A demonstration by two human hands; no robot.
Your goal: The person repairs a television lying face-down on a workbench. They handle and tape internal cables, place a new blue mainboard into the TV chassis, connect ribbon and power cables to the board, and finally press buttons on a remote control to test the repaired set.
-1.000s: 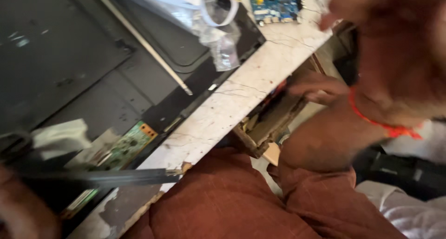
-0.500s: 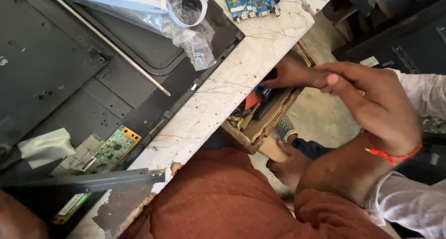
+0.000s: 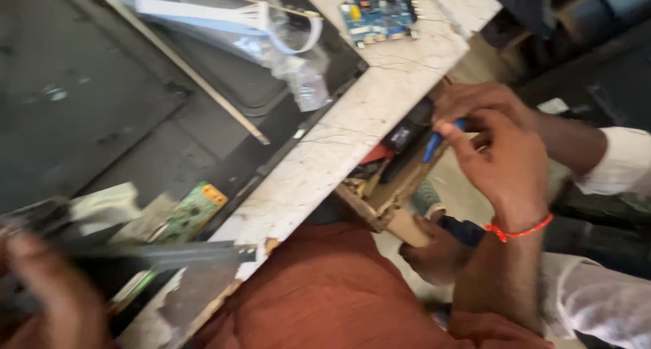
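right hand (image 3: 505, 162) pinching blue pen (image 3: 434, 146), drawer (image 3: 380, 203)

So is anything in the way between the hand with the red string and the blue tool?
No. The right hand holds the blue tool over the open drawer; another person's hand crowds in just above.

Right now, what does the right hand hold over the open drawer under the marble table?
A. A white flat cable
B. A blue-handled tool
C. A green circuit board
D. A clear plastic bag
B: the right hand grips a blue-handled tool above the open drawer; the green circuit board lies far off on the dark panel.
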